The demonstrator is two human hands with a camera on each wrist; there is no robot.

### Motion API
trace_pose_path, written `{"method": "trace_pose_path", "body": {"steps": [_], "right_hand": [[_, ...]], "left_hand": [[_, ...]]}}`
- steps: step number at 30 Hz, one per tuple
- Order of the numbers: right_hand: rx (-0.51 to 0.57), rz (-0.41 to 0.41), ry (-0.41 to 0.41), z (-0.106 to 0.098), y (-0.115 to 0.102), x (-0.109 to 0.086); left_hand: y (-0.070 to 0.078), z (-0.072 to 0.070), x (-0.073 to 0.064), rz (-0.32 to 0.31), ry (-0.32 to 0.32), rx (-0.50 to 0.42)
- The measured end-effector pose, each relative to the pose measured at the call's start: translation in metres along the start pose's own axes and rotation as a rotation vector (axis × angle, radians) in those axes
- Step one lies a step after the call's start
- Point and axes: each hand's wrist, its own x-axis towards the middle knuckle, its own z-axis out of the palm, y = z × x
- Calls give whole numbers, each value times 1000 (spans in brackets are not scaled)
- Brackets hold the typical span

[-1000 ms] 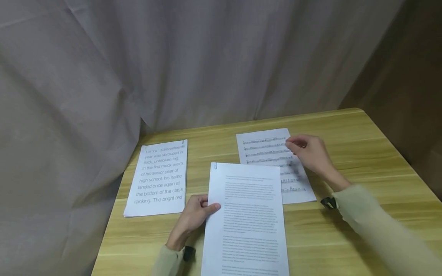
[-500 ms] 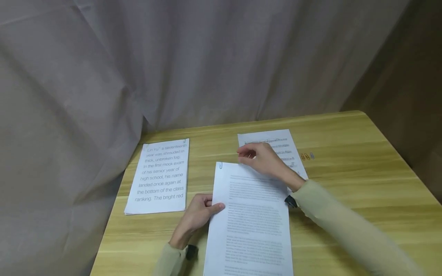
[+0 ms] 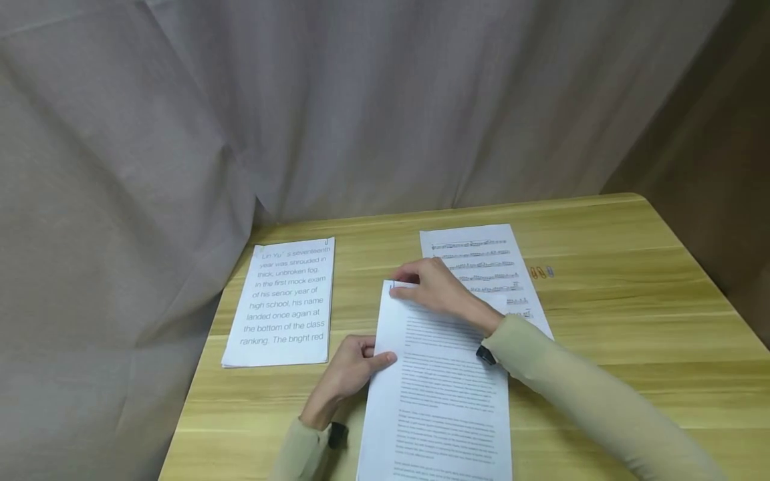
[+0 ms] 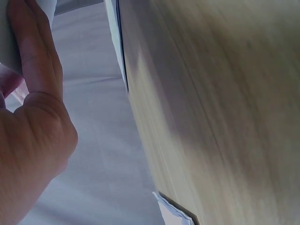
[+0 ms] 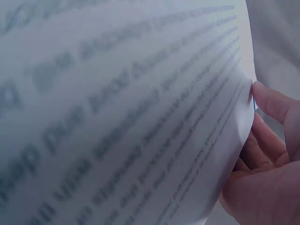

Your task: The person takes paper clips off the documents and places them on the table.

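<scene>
A stack of printed sheets [image 3: 448,407] is held up near the front of the table. My left hand [image 3: 349,371] grips its left edge, thumb in front and fingers behind. At the stack's top left corner, my right hand [image 3: 436,287] pinches a paper clip [image 3: 392,286] against the top edge. In the right wrist view, a small blue bit of the clip [image 5: 255,104] shows by the fingertips, beside the blurred printed page [image 5: 140,117]. The left wrist view has only part of the left hand [image 4: 40,126] and the stack's corner.
Behind the stack lies a sheet of music [image 3: 475,257], partly covered. Two orange paper clips [image 3: 537,272] and a bluish one [image 3: 550,272] lie to its right. A large-print stack [image 3: 283,307] with a clip at its top lies at left on the wooden table [image 3: 631,300].
My right hand has moved left from beside the music sheet to the held stack's top left corner, uncovering the loose clips. The left hand keeps its grip.
</scene>
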Motion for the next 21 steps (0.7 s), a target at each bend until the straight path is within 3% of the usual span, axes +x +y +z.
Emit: {"method": "trace_pose_path", "body": {"steps": [21], "right_hand": [[26, 45, -24, 4, 0, 1]], "left_hand": [[-3, 3, 0, -12, -8, -19]]}}
